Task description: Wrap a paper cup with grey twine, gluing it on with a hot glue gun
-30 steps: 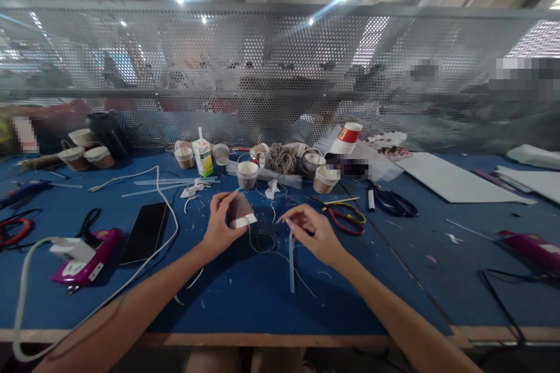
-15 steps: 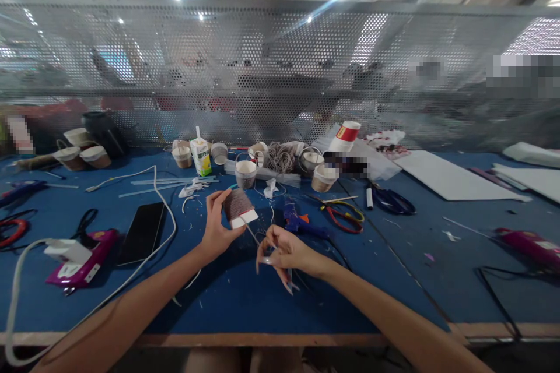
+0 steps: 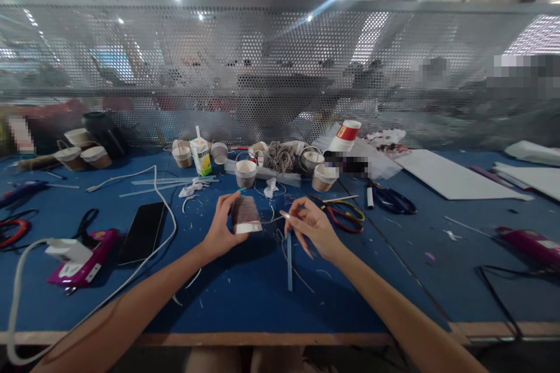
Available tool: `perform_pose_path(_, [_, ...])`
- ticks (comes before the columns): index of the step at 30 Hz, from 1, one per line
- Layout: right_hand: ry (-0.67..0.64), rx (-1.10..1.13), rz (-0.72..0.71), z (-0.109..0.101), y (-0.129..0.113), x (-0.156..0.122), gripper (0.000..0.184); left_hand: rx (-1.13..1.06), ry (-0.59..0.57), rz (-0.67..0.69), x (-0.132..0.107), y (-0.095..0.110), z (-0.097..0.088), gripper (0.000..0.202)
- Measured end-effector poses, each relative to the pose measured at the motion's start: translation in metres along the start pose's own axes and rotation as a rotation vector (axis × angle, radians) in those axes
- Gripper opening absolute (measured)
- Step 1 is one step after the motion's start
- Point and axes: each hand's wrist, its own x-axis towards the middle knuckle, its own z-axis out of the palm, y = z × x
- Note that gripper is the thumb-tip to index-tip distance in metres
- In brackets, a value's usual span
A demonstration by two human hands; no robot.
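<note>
Left hand (image 3: 220,229) holds cord-wrapped cup (image 3: 246,211) — its inside hidden.

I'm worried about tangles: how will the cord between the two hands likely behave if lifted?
The cord is probably floppy, as its loose length curves below the right hand. It is likely light, being so thin.

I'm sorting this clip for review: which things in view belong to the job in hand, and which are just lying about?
In the job:
cord-wrapped cup, held in the left hand
cord, running from it to the right hand
probably the cord bundle

Lying about, it seems:
phone
drink carton
dark scissors
</note>
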Motion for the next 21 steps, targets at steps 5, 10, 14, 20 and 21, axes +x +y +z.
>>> perform_pose_path(5, [0.069, -0.178, 0.116, 0.005, 0.005, 0.003, 0.04, -0.163, 0.005, -0.038, 0.0, 0.003, -0.002, 0.075])
perform_pose_path(10, [0.181, -0.437, 0.11, 0.001, 0.007, 0.001, 0.038, -0.244, 0.011, -0.027, 0.0, 0.003, -0.003, 0.072])
perform_pose_path(14, [0.349, -0.504, -0.069, -0.004, 0.006, -0.003, 0.033, -0.243, 0.044, -0.036, 0.0, 0.002, -0.003, 0.071])
perform_pose_path(20, [-0.048, -0.063, -0.203, 0.002, 0.007, -0.014, 0.034, -0.197, 0.02, -0.002, 0.002, 0.003, -0.001, 0.063])
perform_pose_path(21, [-0.125, -0.033, -0.193, 0.004, 0.008, -0.016, 0.034, -0.197, 0.021, 0.009, 0.002, 0.002, -0.001, 0.062])
